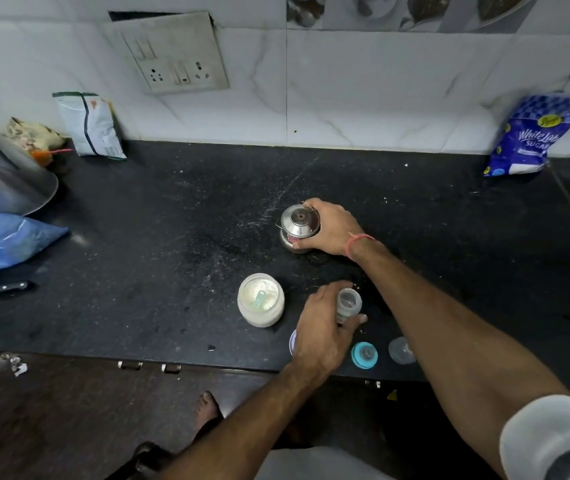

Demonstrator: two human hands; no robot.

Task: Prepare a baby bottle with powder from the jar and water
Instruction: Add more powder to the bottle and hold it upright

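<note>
Right hand (332,226): fingers curled around the far and near sides of a small lidded steel pot (299,227), thumb low on its near side. The pot stands upright on the black counter (172,244), lid in place. Judged a firm grasp, made ready to lift.

Left hand (321,336): fingers wrapped around the body of the clear baby bottle (348,303), holding it upright on the counter with its mouth open and uncovered. The bottle sits nearer than the pot, the two well apart. Contents of the bottle cannot be told.

Powder jar (260,299): just left of the left hand, lid off, pale powder inside with a light green scoop (260,298) resting in it.

Teal bottle ring (364,355) and clear cap (400,349): lying near the counter's near edge, right of the left hand, part under the right forearm.

Step in hand, by judgement: bringing water from the steel pot to the bottle. To do it well, remove or secure the lid before tilting, carry the pot close over the bottle mouth, and pour slowly, since the opening is narrow. The left hand should keep the bottle steady and vertical. Keep the forearm from sweeping the ring and cap off the edge.
</note>
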